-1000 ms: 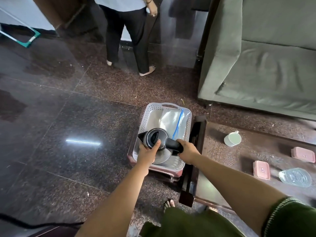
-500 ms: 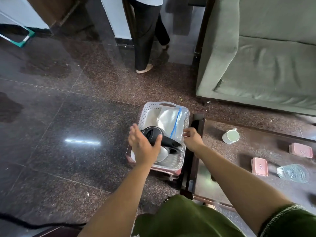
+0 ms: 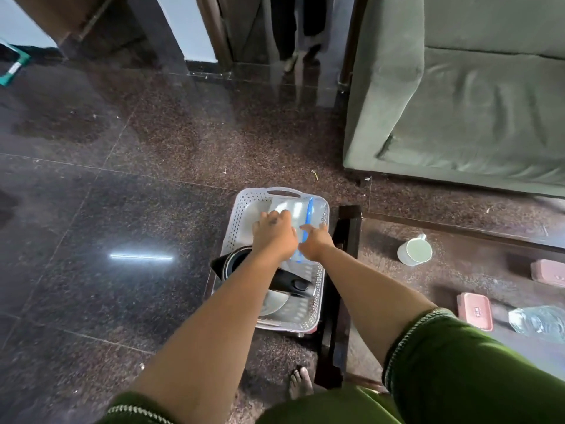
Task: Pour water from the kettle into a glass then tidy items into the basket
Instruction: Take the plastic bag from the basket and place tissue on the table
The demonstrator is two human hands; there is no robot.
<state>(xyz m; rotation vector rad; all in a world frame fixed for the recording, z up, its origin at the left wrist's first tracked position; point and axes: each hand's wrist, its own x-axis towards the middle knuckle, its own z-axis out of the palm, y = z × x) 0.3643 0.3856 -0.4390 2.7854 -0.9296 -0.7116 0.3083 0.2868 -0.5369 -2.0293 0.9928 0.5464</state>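
- A bare foot (image 3: 301, 381) stands on the dark floor just nearer than the white perforated basket (image 3: 235, 221), beside the dark leg of the low table (image 3: 339, 301)
- The black kettle (image 3: 238, 264) lies in the near end of the basket, its handle toward the table and its steel base showing below the left forearm
- The left hand (image 3: 273, 235) reaches over the kettle to the middle of the basket, palm down, fingers curled onto the clear zip bag (image 3: 290, 209); whether it actually pinches the bag I cannot tell
- The right hand (image 3: 315, 243) is just beside the left one, on the table side of the basket, fingers resting on the bag near its blue zip strip (image 3: 309, 214); a firm grip is not plain
- The bag fills the far end of the basket, under the handle cut-out
- On the table, to the basket's right, stand a white mug (image 3: 415, 251), two pink lidded boxes (image 3: 474, 311) and a clear glass dish (image 3: 538, 322)
- A green sofa (image 3: 458, 102) sits beyond the basket, to its far right
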